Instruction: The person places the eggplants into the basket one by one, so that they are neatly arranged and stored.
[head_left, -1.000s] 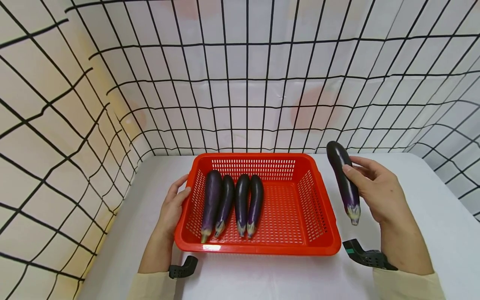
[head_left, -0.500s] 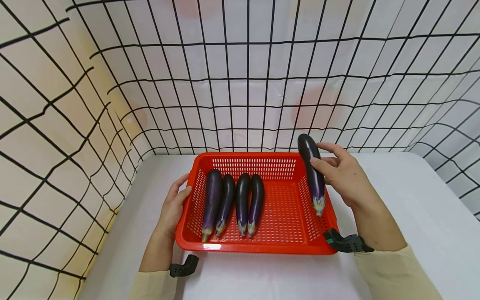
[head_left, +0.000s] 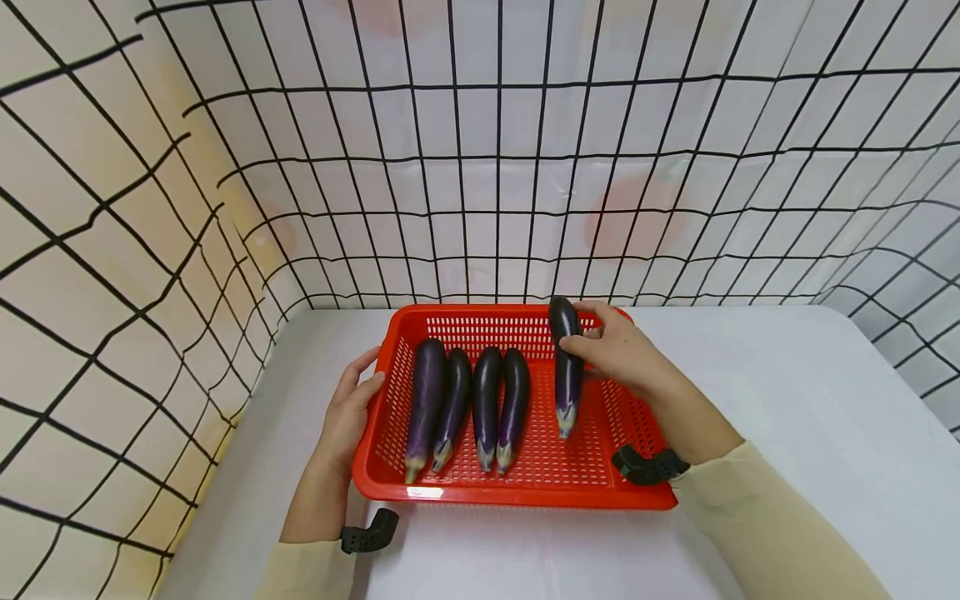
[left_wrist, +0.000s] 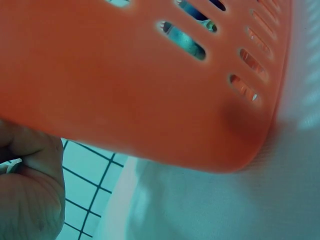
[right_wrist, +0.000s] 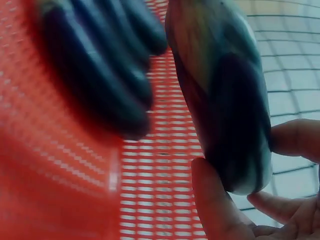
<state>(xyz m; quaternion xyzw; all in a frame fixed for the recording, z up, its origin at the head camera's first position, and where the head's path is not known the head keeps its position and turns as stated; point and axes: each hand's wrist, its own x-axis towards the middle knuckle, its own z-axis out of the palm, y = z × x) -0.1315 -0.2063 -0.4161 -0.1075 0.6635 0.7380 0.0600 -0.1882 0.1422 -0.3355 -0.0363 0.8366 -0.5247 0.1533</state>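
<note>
In the head view my right hand (head_left: pixel 617 348) pinches a dark purple eggplant (head_left: pixel 567 375) between thumb and fingers, stem end toward me. It is held over the right half of a red plastic basket (head_left: pixel 525 497). The right wrist view shows the thumb on one side of this eggplant (right_wrist: pixel 235 120) and fingers on the other. Several more eggplants (head_left: pixel 486 408) lie side by side in the basket's left half, stems toward me. My left hand (head_left: pixel 347 421) grips the basket's left rim. Seen from the left wrist, that hand (left_wrist: pixel 32 185) is at the edge of the orange-red wall (left_wrist: pixel 125 90).
The basket stands on a white tabletop (head_left: pixel 787 400), close to a black wire grid (head_left: pixel 495 192) at the back. Another grid panel (head_left: pixel 112 275) rises on the left, and the grid continues along the right. Each wrist wears a black mount (head_left: pixel 371 532).
My right hand has carried its eggplant left, from the table beside the basket to above the basket's right half. The left hand stays on the rim, and the other eggplants lie unmoved.
</note>
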